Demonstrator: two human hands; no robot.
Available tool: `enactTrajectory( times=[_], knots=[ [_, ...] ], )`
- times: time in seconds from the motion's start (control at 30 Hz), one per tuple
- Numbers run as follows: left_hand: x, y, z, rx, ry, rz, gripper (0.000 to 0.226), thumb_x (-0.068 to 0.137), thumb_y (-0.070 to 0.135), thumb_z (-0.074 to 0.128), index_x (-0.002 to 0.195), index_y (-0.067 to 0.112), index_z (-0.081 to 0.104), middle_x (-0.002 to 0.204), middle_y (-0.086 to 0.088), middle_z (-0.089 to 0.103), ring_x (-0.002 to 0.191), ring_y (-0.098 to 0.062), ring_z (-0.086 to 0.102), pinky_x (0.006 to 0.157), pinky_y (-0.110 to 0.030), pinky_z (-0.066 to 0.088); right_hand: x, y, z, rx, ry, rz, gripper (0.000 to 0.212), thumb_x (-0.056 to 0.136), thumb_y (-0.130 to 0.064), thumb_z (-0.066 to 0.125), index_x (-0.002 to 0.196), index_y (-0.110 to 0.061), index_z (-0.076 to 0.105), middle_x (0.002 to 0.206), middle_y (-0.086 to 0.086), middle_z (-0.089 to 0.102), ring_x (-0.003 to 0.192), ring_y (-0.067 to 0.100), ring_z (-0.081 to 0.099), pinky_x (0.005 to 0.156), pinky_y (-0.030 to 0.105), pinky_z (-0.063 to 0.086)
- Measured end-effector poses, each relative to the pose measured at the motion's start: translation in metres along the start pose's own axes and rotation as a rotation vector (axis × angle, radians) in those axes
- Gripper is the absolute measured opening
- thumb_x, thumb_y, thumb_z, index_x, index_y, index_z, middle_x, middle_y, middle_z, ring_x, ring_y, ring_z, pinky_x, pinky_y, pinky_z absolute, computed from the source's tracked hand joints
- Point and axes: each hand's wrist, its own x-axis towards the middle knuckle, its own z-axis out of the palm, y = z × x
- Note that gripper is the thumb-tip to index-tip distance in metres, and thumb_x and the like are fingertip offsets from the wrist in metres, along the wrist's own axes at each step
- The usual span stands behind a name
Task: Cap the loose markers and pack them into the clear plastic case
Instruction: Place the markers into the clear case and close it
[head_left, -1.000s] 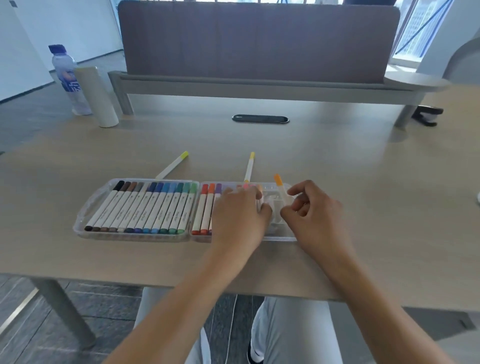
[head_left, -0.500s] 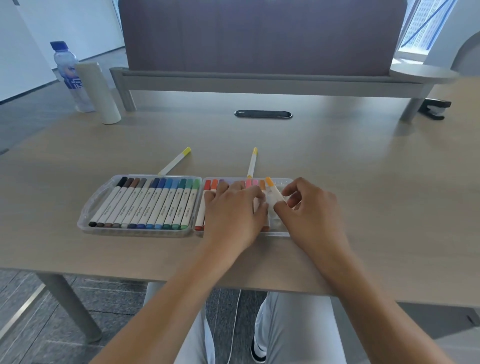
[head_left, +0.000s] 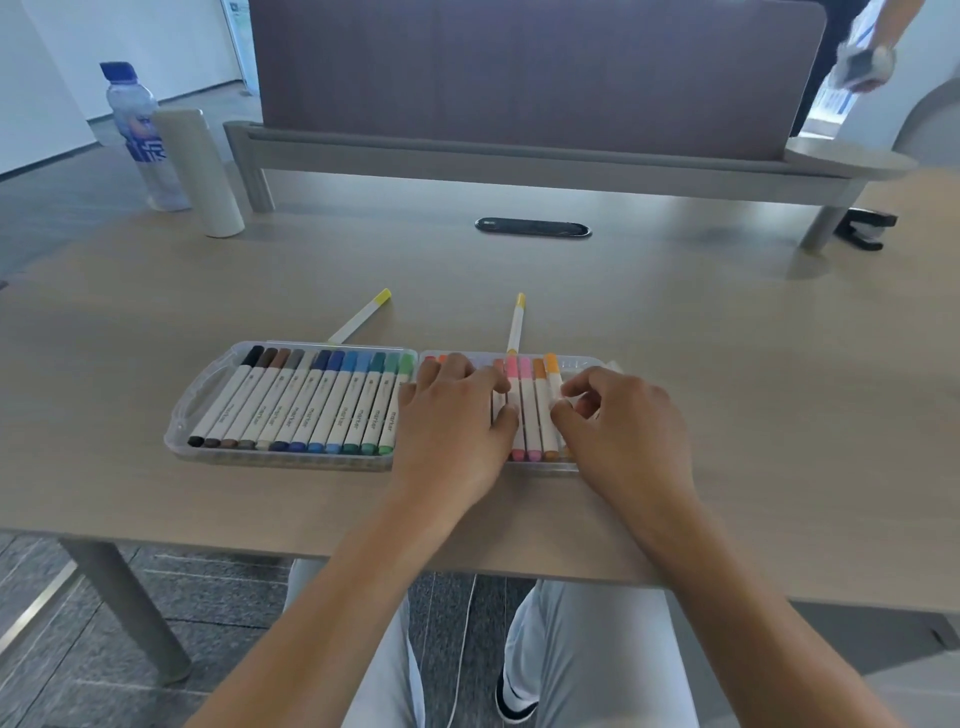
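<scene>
I see both hands lie on the clear plastic case (head_left: 197, 415). The left hand (head_left: 452, 421) presses flat, holding nothing; the right hand (head_left: 623, 431) has fingers curled beside the orange-capped white marker (head_left: 554, 400), and I cannot tell if it grips.

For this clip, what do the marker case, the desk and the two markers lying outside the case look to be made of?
Marker case: clear, glossy plastic, since the desk shows through its walls and handle.
Desk: looks like light wood-grain laminate with a matte finish; real wood cannot be ruled out.
Loose markers: smooth white barrels with yellow caps, most likely plastic.
</scene>
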Motion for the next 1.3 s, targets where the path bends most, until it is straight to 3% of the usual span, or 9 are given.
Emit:
enactTrajectory(
  times=[0.27, 0.43, 0.57, 0.73, 0.9, 1.07, 1.17, 1.3],
  knots=[
    [-0.005, -0.005, 0.004, -0.021, 0.031, 0.036, 0.027, 0.094, 0.041, 0.060, 0.116, 0.027, 0.069, 0.113, 0.005, 0.055, 0.117, -0.021, 0.047, 0.097, -0.040, 0.038, -0.010, 0.002, 0.006, -0.049, 0.084, -0.121, 0.013, 0.093, -0.034, 0.065, 0.096, -0.027, 0.075, 0.078, -0.009, 0.069, 0.078, 0.019, 0.065, 0.080, 0.039, 0.052],
    [-0.007, -0.006, 0.006, -0.006, 0.052, 0.050, 0.028, 0.095, 0.041, 0.058, 0.117, 0.027, 0.069, 0.114, 0.005, 0.056, 0.116, -0.022, 0.047, 0.096, -0.040, 0.039, -0.015, 0.005, 0.008, -0.164, 0.094, -0.167, 0.017, 0.098, -0.036, 0.059, 0.099, -0.026, 0.073, 0.087, -0.006, 0.067, 0.089, 0.022, 0.061, 0.083, 0.040, 0.045],
    [-0.007, -0.006, 0.006, 0.010, 0.041, 0.050, 0.030, 0.095, 0.042, 0.057, 0.118, 0.027, 0.068, 0.116, 0.004, 0.055, 0.118, -0.023, 0.046, 0.096, -0.040, 0.037, -0.017, 0.003, 0.006, -0.330, 0.043, -0.192, 0.026, 0.102, -0.037, 0.049, 0.107, -0.025, 0.072, 0.098, -0.003, 0.068, 0.097, 0.025, 0.060, 0.086, 0.040, 0.042],
    [-0.002, -0.007, 0.000, -0.035, -0.005, 0.044, 0.027, 0.096, 0.042, 0.057, 0.116, 0.028, 0.068, 0.117, 0.005, 0.058, 0.120, -0.021, 0.047, 0.099, -0.040, 0.038, -0.006, -0.001, -0.006, -0.339, -0.042, -0.186, 0.029, 0.100, -0.046, 0.051, 0.106, -0.030, 0.074, 0.107, -0.003, 0.066, 0.106, 0.023, 0.058, 0.092, 0.039, 0.041],
    [0.022, -0.022, -0.021, -0.152, -0.014, -0.019, 0.023, 0.096, 0.039, 0.060, 0.112, 0.025, 0.069, 0.104, 0.004, 0.063, 0.099, -0.016, 0.060, 0.084, -0.038, 0.054, 0.030, -0.020, 0.002, -0.195, -0.047, -0.132, 0.030, 0.096, -0.049, 0.057, 0.112, -0.029, 0.072, 0.107, -0.005, 0.064, 0.106, 0.020, 0.059, 0.091, 0.040, 0.048],
    [0.061, -0.067, -0.040, -0.029, 0.038, -0.111, 0.026, 0.095, 0.040, 0.063, 0.117, 0.026, 0.066, 0.109, 0.005, 0.063, 0.100, -0.014, 0.056, 0.083, -0.032, 0.049, 0.080, -0.044, 0.025, -0.142, -0.127, -0.072, 0.033, 0.093, -0.047, 0.064, 0.120, -0.028, 0.068, 0.117, -0.003, 0.068, 0.108, 0.020, 0.063, 0.092, 0.040, 0.054],
    [0.088, -0.095, -0.044, 0.058, 0.023, -0.168, 0.029, 0.094, 0.040, 0.064, 0.117, 0.024, 0.067, 0.110, 0.003, 0.061, 0.102, -0.018, 0.058, 0.089, -0.040, 0.053, 0.110, -0.050, 0.038, -0.162, -0.170, 0.000, 0.036, 0.092, -0.042, 0.067, 0.125, -0.029, 0.066, 0.123, -0.002, 0.069, 0.113, 0.022, 0.064, 0.083, 0.031, 0.046],
    [0.118, -0.119, -0.040, 0.162, 0.011, -0.223, 0.033, 0.089, 0.038, 0.068, 0.119, 0.024, 0.067, 0.110, -0.001, 0.060, 0.101, -0.022, 0.056, 0.084, -0.040, 0.053, 0.128, -0.049, 0.056, -0.199, -0.188, 0.023, 0.044, 0.090, -0.037, 0.069, 0.132, -0.029, 0.059, 0.118, 0.000, 0.071, 0.109, 0.027, 0.065, 0.077, 0.031, 0.040]
  ],
)
